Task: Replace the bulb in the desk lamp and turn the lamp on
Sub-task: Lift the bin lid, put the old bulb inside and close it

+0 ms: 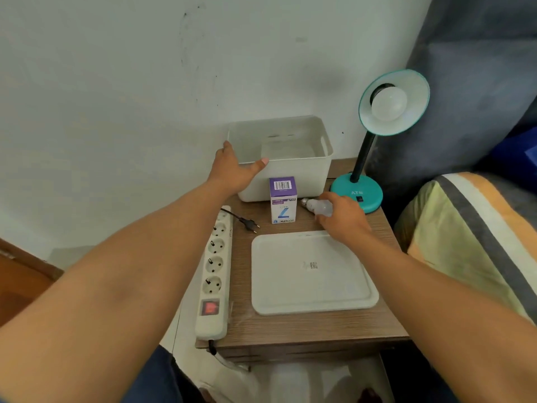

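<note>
A teal desk lamp stands at the back right of the small wooden table, its shade tilted toward me with a white bulb screwed in it. A second white bulb lies on its side by the lamp's base, with my right hand closed around its globe end. A purple and white bulb box stands upright just to the left. My left hand grips the front left rim of a white storage bin. The lamp's black plug lies loose on the table.
A white power strip with a red switch lies along the table's left edge. A white tray sits at the front middle. A grey sofa and a striped cushion press against the table's right side. The wall is close behind.
</note>
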